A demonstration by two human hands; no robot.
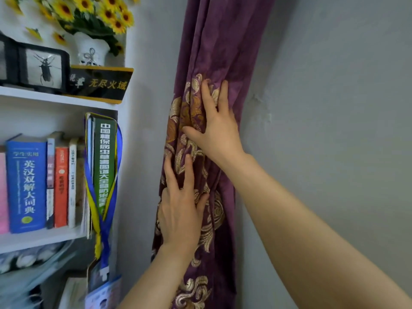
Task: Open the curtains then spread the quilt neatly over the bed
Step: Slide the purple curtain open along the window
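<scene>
A purple curtain (214, 45) with gold embroidered flowers hangs gathered into a narrow bunch against the grey wall. My right hand (215, 128) lies flat on the bunch at mid height, fingers straight and pointing up. My left hand (179, 210) presses on the curtain lower down, fingers straight, thumb spread to the right. Neither hand is curled round the cloth. The bed and the quilt are out of view.
A white bookshelf (55, 98) stands to the left of the curtain with several upright books (26, 186), a blue and yellow ribbon (100, 219), a framed insect picture (44, 68) and a vase of sunflowers (91, 52). Bare grey wall (334, 108) fills the right side.
</scene>
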